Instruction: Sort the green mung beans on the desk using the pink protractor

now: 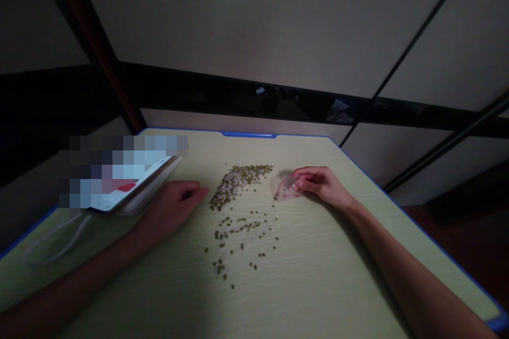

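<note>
Greenish-brown bean-like seeds mixed with small white grains lie in a curved heap (238, 183) on the pale table (302, 286). More seeds and grains are scattered (242, 230) nearer to me. My left hand (181, 201) rests just left of the heap in a loose fist, its thumb pointing at the heap's edge. No object shows in that fist. To the right of the heap, my right hand (318, 183) pinches a clear, half-round protractor (284, 189) with pink markings between thumb and fingers. The protractor is at the tabletop, apart from the main heap.
On the left, a tilted device with a lit screen (115, 198), partly pixelated, leans on a pale support. A white strap (51, 262) loops from it. Blue edging (250, 134) borders the table. Pale cabinet panels (246, 21) stand behind the far edge.
</note>
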